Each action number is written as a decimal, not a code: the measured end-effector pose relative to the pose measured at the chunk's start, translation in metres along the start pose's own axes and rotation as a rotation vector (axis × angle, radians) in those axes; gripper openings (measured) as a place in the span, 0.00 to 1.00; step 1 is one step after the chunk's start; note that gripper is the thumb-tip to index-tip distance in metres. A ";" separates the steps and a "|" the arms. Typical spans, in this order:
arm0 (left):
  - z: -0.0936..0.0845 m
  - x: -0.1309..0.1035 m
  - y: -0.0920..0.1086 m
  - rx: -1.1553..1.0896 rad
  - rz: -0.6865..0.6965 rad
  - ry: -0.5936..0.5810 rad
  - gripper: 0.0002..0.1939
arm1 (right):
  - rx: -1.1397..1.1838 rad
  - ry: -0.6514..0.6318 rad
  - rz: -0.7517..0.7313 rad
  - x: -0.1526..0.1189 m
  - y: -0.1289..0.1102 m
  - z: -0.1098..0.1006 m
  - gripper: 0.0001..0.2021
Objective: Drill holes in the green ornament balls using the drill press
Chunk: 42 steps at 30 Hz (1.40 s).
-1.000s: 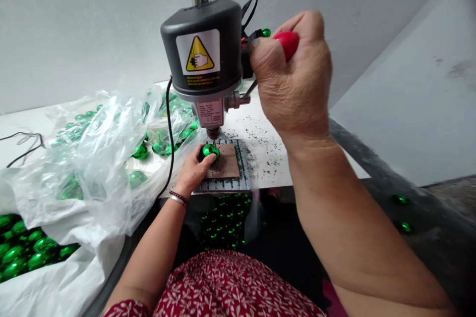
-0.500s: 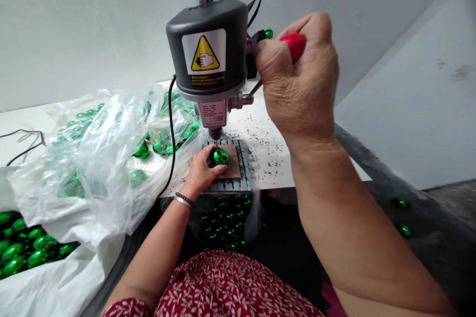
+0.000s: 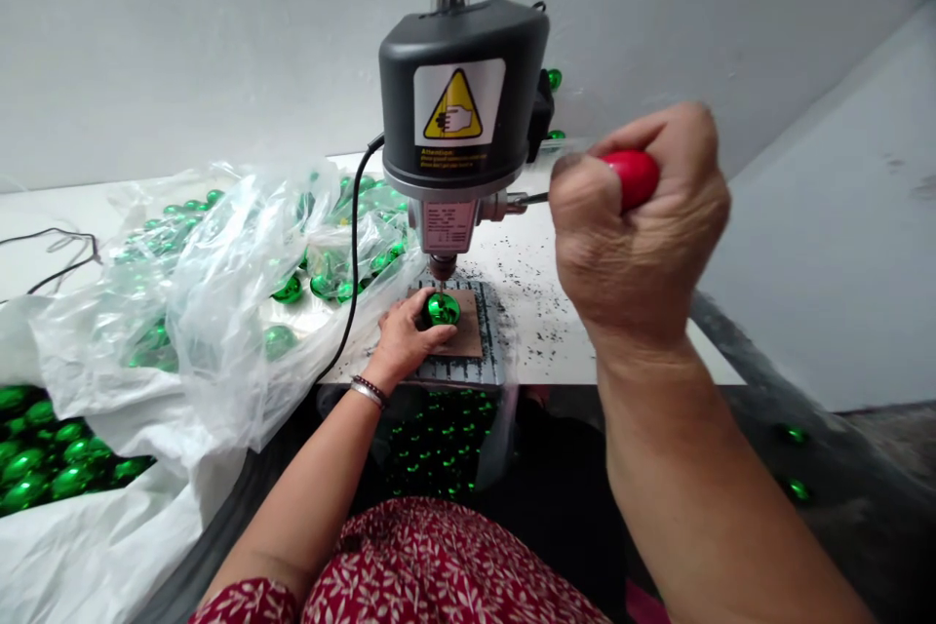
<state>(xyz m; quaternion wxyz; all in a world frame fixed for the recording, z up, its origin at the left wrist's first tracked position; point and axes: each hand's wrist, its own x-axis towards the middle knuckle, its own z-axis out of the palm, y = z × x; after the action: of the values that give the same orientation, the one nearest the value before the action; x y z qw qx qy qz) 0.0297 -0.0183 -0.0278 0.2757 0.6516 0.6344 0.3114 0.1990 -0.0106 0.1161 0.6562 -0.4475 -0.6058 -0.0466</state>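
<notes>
A small drill press (image 3: 462, 97) with a black head and a yellow warning label stands in front of me. My left hand (image 3: 409, 336) curls its fingers and thumb round a shiny green ball (image 3: 444, 310) on a brown board (image 3: 466, 339), directly under the drill bit. The bit's tip meets the top of the ball; whether it has gone through I cannot tell. My right hand (image 3: 643, 214) is closed round the red knob (image 3: 633, 177) of the press's feed lever, to the right of the head.
Clear plastic bags (image 3: 219, 283) with green balls cover the table's left side. More balls fill a white sack (image 3: 95, 546) at lower left and a container (image 3: 439, 444) below the table edge. Dark shavings dot the white tabletop (image 3: 548, 312). A black cable (image 3: 356, 244) hangs beside the press.
My right hand has swung the lever's red knob downward. My left hand still holds the ball on the board. The whole view has shifted slightly, putting the press further right.
</notes>
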 end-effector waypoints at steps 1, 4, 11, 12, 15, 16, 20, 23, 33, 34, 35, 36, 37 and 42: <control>0.000 0.000 0.000 0.003 -0.005 0.001 0.30 | -0.013 0.005 -0.024 -0.004 0.001 -0.001 0.06; 0.001 -0.001 -0.001 0.005 -0.006 0.000 0.31 | -0.046 0.015 -0.047 -0.014 0.003 -0.004 0.06; 0.003 -0.001 -0.006 0.042 0.020 0.010 0.28 | -0.057 0.056 -0.036 -0.024 0.002 -0.003 0.06; 0.003 -0.001 -0.006 0.053 0.024 0.009 0.28 | -0.057 0.059 -0.033 -0.026 0.003 -0.002 0.07; 0.003 -0.001 -0.006 0.065 0.024 0.012 0.28 | -0.061 0.057 -0.019 -0.033 0.005 -0.002 0.07; 0.004 -0.001 -0.006 0.062 0.022 0.012 0.28 | -0.065 0.058 -0.012 -0.036 0.006 -0.003 0.08; 0.005 -0.001 -0.007 0.052 0.020 0.018 0.28 | -0.062 0.087 -0.025 -0.045 0.008 -0.002 0.08; 0.005 -0.001 -0.008 0.046 0.041 0.020 0.25 | -0.048 0.110 -0.048 -0.049 0.011 -0.001 0.08; 0.006 -0.001 -0.009 0.014 0.049 0.033 0.27 | -0.071 0.115 -0.073 -0.073 0.020 -0.001 0.07; 0.006 -0.001 -0.009 0.011 0.050 0.034 0.26 | -0.071 0.122 -0.067 -0.066 0.017 0.000 0.08; 0.007 -0.001 -0.008 0.008 0.051 0.036 0.26 | -0.068 0.122 -0.057 -0.055 0.014 0.001 0.09; 0.007 -0.001 -0.008 0.002 0.052 0.039 0.25 | -0.066 0.118 -0.045 -0.041 0.010 0.003 0.09; 0.007 -0.001 -0.007 -0.012 0.053 0.046 0.24 | -0.056 0.113 -0.041 -0.027 0.007 0.006 0.10; -0.001 -0.008 -0.013 -0.181 0.097 0.035 0.22 | -0.047 0.026 0.106 0.031 -0.002 0.019 0.10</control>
<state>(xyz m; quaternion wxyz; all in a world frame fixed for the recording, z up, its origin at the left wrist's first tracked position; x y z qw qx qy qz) 0.0209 -0.0259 -0.0371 0.3071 0.6486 0.5758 0.3918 0.1915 0.0157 0.1409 0.6547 -0.4938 -0.5715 -0.0317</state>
